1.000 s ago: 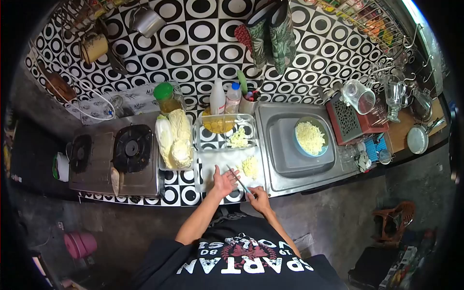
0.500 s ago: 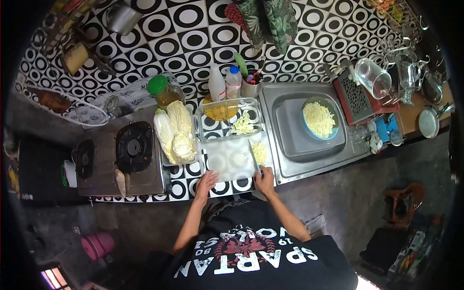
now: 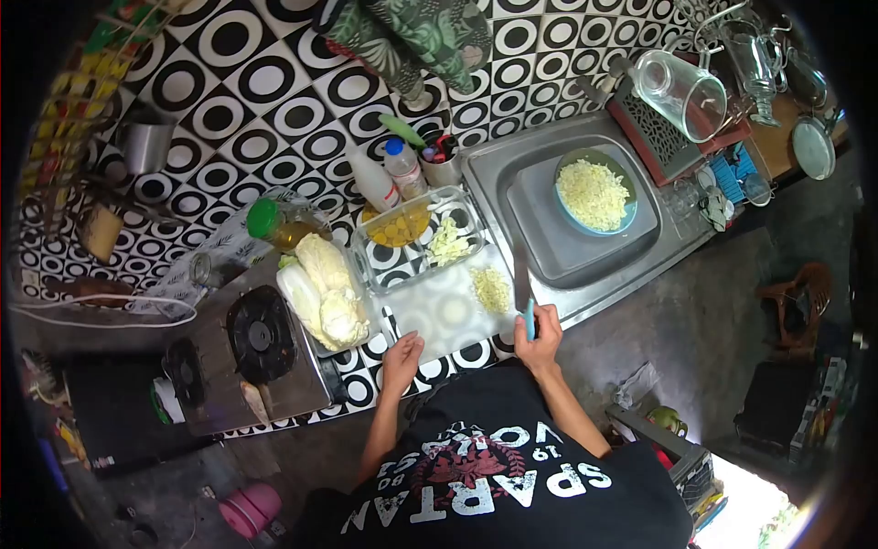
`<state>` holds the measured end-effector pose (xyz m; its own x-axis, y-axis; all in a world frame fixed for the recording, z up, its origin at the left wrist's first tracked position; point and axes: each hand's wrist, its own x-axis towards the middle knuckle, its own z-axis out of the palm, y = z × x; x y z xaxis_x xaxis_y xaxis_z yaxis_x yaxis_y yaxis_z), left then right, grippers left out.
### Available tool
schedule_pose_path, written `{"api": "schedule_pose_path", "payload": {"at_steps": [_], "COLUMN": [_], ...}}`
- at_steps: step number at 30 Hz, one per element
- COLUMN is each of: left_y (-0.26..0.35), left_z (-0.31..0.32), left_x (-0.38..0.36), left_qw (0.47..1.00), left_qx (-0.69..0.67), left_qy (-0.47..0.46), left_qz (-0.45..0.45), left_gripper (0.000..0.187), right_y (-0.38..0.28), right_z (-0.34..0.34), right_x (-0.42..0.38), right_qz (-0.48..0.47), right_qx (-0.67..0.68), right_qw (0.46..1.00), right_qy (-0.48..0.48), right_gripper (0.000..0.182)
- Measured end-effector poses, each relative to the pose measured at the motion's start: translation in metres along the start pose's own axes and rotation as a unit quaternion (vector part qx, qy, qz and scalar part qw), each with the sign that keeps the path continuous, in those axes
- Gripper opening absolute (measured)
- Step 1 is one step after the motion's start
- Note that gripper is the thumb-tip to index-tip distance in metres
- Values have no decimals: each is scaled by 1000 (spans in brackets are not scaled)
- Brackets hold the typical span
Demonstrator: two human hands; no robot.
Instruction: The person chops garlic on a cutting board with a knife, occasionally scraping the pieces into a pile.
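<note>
From the head camera, our right hand (image 3: 540,331) is closed around the blue handle of the knife (image 3: 523,291), its blade pointing away from us along the right edge of the white cutting board (image 3: 439,311). Just left of the blade lies the small heap of chopped cabbage (image 3: 492,289). Our left hand (image 3: 402,359) rests open at the near edge of the board, holding nothing. To work well here, we judge the blade should stay flat and low beside the heap, and the free fingers should stay curled, well left of the edge. Beyond the grip sit the glass dish (image 3: 416,229) and, off to the right, the blue bowl (image 3: 594,194) in the sink.

On our black shirt we read "SPARTAN", upside down; the smaller lettering is not legible.
</note>
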<state>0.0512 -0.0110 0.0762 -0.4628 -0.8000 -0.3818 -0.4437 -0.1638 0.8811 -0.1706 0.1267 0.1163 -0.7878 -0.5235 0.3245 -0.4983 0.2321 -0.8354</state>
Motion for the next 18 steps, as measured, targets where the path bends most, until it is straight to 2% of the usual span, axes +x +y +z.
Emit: {"api": "schedule_pose_path", "payload": {"at_steps": [1, 3, 4, 5, 7, 8, 9, 11, 12, 13, 15, 16, 17, 18], "left_y": [7, 31, 37, 42, 56, 65, 71, 78, 78, 75, 72, 73, 74, 76], "left_z": [6, 17, 24, 31, 45, 49, 54, 59, 61, 62, 60, 63, 67, 69], "left_x": [12, 35, 51, 69, 108, 125, 141, 164, 173, 180, 191, 192, 191, 190], "left_qw": [1000, 999, 998, 996, 993, 976, 948, 940, 931, 932, 884, 872, 874, 868], "left_qx": [14, 39, 41, 59, 75, 160, 242, 271, 300, 299, 444, 468, 466, 476], "left_qy": [-5, -11, -18, -16, -13, -19, -24, -11, 1, 0, -48, -39, -39, -27], "left_qz": [-10, 32, 34, 61, 94, 150, 204, 208, 209, 206, 138, 134, 134, 140], "left_gripper": [34, 31, 31, 30, 28, 27, 26, 24, 23, 23, 19, 17, 17, 16], "right_y": [3, 16, 29, 42, 55, 53, 39, 7, -9, -12, -22, -13, 2, 7], "right_z": [1, 8, 13, 15, 11, 5, -2, -16, -22, -23, -6, -8, -13, -16], "right_x": [1, 0, -5, -11, -8, -6, 0, 11, 14, 14, 22, 20, 15, 17], "right_qz": [3, -56, 6, 8, 54, 103, 101, 126, 118, 138, 88, 88, 117, 139], "right_qx": [-3, 19, 18, 16, -103, -98, -100, 7, 14, 93, 288, 286, 131, -27], "right_qw": [1000, 998, 999, 999, 955, 934, 935, 967, 985, 985, 948, 949, 984, 982], "right_qy": [3, 10, -44, -38, -273, -327, -325, -222, -124, -50, 102, 100, -14, -126], "right_gripper": [20, 15, 13, 13, 14, 19, 19, 18, 19, 18, 22, 22, 24, 26]}}
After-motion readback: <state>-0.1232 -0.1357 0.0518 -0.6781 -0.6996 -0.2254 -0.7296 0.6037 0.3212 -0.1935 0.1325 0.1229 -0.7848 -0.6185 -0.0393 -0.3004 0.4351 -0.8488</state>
